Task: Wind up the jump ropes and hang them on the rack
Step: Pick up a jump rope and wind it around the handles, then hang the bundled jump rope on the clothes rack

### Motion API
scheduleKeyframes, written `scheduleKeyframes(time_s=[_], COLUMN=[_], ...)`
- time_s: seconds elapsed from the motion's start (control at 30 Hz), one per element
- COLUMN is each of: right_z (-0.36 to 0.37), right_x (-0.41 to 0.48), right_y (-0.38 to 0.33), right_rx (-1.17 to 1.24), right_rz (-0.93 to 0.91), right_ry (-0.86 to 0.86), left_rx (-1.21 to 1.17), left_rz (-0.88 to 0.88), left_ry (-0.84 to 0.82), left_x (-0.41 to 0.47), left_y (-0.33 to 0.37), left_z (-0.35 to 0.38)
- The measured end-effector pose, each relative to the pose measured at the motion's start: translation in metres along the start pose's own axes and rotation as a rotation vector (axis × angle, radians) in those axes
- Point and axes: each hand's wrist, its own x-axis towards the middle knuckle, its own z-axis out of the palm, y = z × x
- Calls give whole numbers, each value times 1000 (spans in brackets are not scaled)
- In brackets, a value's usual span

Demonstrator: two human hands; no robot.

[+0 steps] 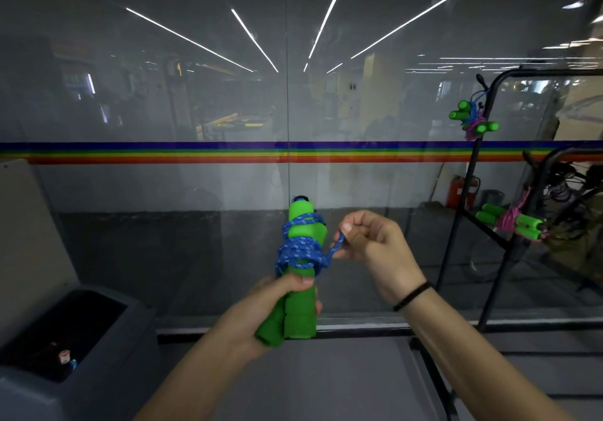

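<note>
My left hand (pixel 275 306) grips the two green foam handles (pixel 301 309) of a jump rope, held upright side by side in the middle of the view. Blue patterned rope (pixel 298 249) is wound in several turns around the upper part of the handles. My right hand (pixel 368 238), just right of the handles, pinches a loop of the blue rope (pixel 337 246) between thumb and fingers. A black metal rack (pixel 489 172) stands at the right. On it hang wound ropes with green handles, an upper bundle (pixel 473 119) and a lower bundle with pink rope (pixel 510 223).
A glass wall with a rainbow stripe (pixel 228 153) runs across in front of me. A dark grey bin (pixel 65 339) with bottles inside stands at the lower left. Black cables hang on the rack's right side (pixel 567 176). A red extinguisher (pixel 458 192) shows behind the glass.
</note>
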Motion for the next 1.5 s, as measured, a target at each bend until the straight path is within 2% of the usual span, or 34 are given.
scheduleKeyframes(time_s=[0.13,0.23,0.4,0.5,0.67,0.77,0.9,1.07,1.17,1.37,1.43,1.5], right_z=[0,4,17,17,2,-6,-18,-43,-66,-119,-140,-163], right_x=[-3,-6,-15,-15,-12,-22,-35,-38,-34,-13,2,21], right_y=[-2,-2,0,0,13,23,35,34,38,46,52,59], right_rx=[44,-90,-237,-225,-31,-12,-141,-661,-825,-754,-755,-797], right_rz=[-6,-97,-169,-158,1,58,28,-107,-141,-27,-11,-1], right_ry=[-21,-82,-164,-114,84,104,73,172,266,316,331,349], left_rx=[-41,92,322,350,434,465,397,267,204,113,172,246], left_rz=[-28,-20,118,87,-66,-136,-183,-163,-142,-278,-232,-106], left_ry=[-19,-59,-10,-40,-120,-182,-235,-216,-163,-226,-183,-134], left_x=[-3,0,11,16,24,29,49,75,99,154,180,213], left_y=[-4,-1,-1,-8,-15,-27,-51,-69,-81,-103,-111,-114], left_z=[-18,-26,-12,-8,-22,-33,-33,2,21,58,70,85])
